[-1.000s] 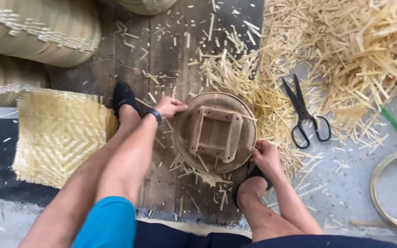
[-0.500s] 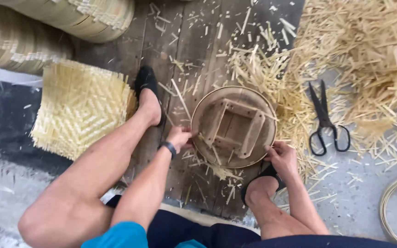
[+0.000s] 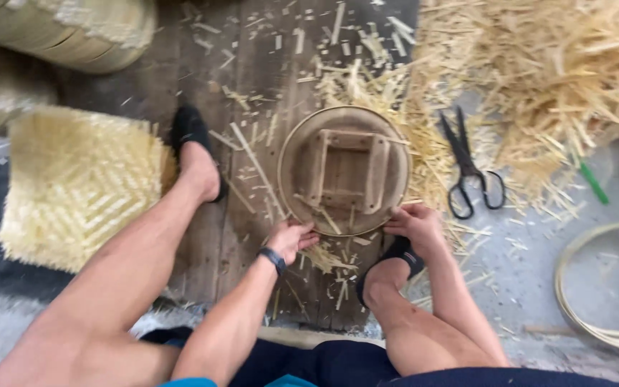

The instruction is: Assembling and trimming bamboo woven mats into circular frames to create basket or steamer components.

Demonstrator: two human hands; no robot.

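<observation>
head view: the floor is dark wooden planks point(image 3: 252, 86) strewn with short bamboo offcuts, giving way on the right to grey concrete under a deep heap of pale bamboo strips point(image 3: 560, 72). a woven bamboo mat point(image 3: 80, 186) lies at the left beside the person's left foot in a black shoe point(image 3: 193, 143), and rolled woven pieces point(image 3: 59, 32) sit at the top left. black scissors point(image 3: 471, 168) lie open-handled just right of the work, a green-handled tool point(image 3: 594, 184) farther right, and coiled bamboo hoops point(image 3: 603, 287) at the right edge.

against the frame half a second earlier, the camera has shifted so the round piece sits higher and more central, the left hand has slid lower along the rim, and the right foot now shows more fully beneath it.

the round wooden form point(image 3: 345, 170) lies flat on the planks between the feet, a thin bamboo band around its edge and a square wooden frame on its face. the left hand point(image 3: 291, 239) is curled on the near-left rim, gripping it; the right hand point(image 3: 415, 226) is closed on the near-right rim, just above the right foot point(image 3: 388, 269).
</observation>
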